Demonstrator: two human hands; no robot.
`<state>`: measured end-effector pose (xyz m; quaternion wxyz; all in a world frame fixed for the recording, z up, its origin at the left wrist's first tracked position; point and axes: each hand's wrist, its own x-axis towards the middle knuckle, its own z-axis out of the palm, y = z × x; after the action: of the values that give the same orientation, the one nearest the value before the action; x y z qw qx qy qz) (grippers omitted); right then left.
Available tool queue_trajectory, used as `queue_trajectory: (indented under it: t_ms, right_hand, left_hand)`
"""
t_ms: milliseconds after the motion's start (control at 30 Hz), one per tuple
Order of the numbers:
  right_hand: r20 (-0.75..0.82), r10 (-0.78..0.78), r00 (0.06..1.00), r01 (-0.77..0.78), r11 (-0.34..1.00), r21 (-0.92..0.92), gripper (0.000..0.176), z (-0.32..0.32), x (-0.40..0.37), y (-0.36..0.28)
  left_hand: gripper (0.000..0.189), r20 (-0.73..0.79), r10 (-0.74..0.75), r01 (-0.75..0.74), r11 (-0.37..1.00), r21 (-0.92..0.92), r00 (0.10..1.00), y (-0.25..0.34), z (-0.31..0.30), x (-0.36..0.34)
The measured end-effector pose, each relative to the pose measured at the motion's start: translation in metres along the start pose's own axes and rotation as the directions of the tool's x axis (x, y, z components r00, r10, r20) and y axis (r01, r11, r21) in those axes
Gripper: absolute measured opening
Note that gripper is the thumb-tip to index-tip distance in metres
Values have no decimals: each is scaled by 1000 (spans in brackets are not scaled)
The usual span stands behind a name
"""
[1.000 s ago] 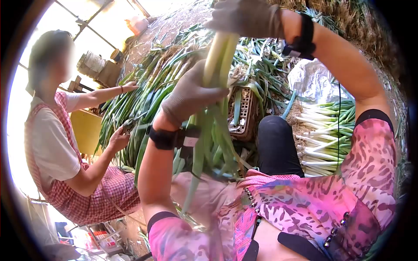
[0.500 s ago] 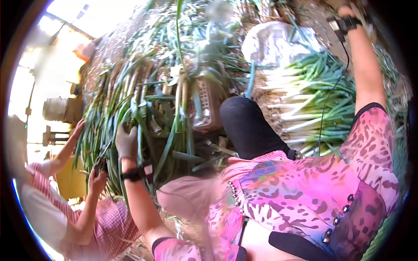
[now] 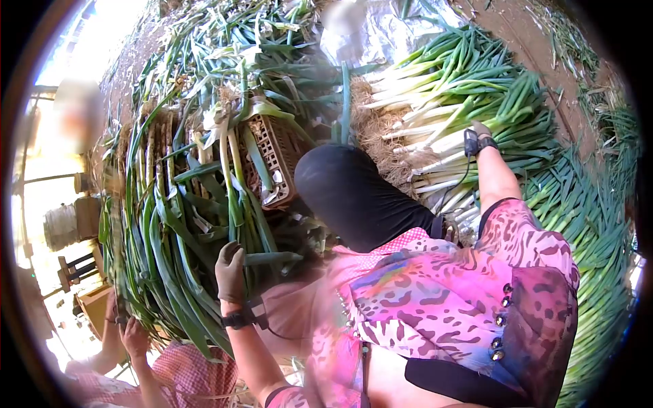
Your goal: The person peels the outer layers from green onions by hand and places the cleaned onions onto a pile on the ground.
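Note:
My left hand (image 3: 230,273), in a thin greyish glove, is at the lower edge of a heap of long untrimmed green onions (image 3: 170,217). Its fingers are loosely bent, thumb a little apart, with the fingertips right at the green leaves. A cut leaf piece (image 3: 273,258) lies just beside them. Over on the right, my right hand (image 3: 481,129) rests low over a pile of cleaned green onions (image 3: 442,122), where white stems meet green tops. Its fingers are mostly hidden among the leaves. Both wrists carry black bands, the right one with a cable.
A brown plastic crate (image 3: 275,153) stands between heap and pile, before my black-clad knee (image 3: 354,197). Pale plastic sheeting (image 3: 381,30) lies behind the pile. More cleaned onions (image 3: 592,272) stretch along the right. At lower left another person's hand (image 3: 134,338) works by the heap.
My right hand has come down from the far upper right onto the cleaned pile. My left hand has drawn back toward me along the leaves. The view has shifted right.

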<state>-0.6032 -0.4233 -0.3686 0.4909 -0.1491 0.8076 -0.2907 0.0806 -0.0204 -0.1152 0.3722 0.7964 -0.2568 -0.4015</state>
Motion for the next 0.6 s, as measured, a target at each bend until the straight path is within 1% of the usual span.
queue_trajectory:
  t_ms: [67, 100, 133, 200, 233, 267, 333, 367, 400, 433, 467, 500, 533, 567, 600]
  right_hand:
    - [32, -22, 999, 23, 999, -26, 47, 22, -2, -1]
    - [58, 24, 998, -26, 999, 42, 49, 38, -28, -10]
    - [88, 57, 995, -67, 991, 116, 49, 54, -19, -6]
    - [62, 53, 997, -54, 999, 9, 42, 76, -43, -10]
    - [66, 81, 995, -80, 997, -20, 43, 88, -30, -3]
    - [79, 10, 997, 9, 971, -237, 40, 94, 42, 27]
    - [127, 35, 991, 14, 931, -364, 34, 86, 47, 34]
    - [89, 16, 996, 19, 924, -381, 32, 89, 23, 28]
    - [59, -4, 998, 27, 917, -397, 30, 89, 0, 21]
    - [61, 15, 998, 8, 937, -350, 37, 88, -29, 8]
    - [92, -5, 996, 36, 939, -343, 34, 87, -36, 3]
    - [63, 39, 997, -22, 969, -245, 33, 90, -58, -2]
    - [58, 63, 996, -46, 964, -262, 33, 88, -42, 4]
    - [100, 18, 995, 6, 972, -235, 38, 85, -26, 14]
    - [124, -43, 991, 86, 927, -366, 45, 80, -8, 20]
  left_hand:
    - [34, 11, -14, 14, 1000, 3, 1000, 3, 7, 0]
    - [33, 25, -25, 25, 1000, 4, 999, 3, 11, 2]
    - [33, 21, -29, 28, 999, 26, 999, 3, 16, 6]
    - [33, 12, -42, 42, 997, 71, 999, 6, 23, 11]
    - [33, 7, -26, 25, 994, 103, 1000, 7, 28, 13]
    - [33, 4, -18, 18, 994, 112, 1000, 5, 31, 19]
    - [35, -10, -3, 4, 991, 131, 1000, -5, 31, 29]
    - [38, -21, 12, -8, 984, 176, 1000, 0, 33, 34]
    - [40, -54, 24, -8, 960, 280, 998, 5, 33, 39]
    - [41, -114, 105, -56, 929, 367, 988, 6, 33, 48]
    - [42, -169, 192, -97, 886, 454, 967, 2, 36, 60]
    - [44, -186, 239, -103, 835, 540, 953, 5, 38, 72]
    - [46, -195, 285, -106, 777, 621, 939, 11, 42, 85]
    - [50, -211, 297, -87, 745, 661, 931, 15, 48, 99]
    - [55, -226, 310, -69, 713, 698, 923, 20, 56, 115]
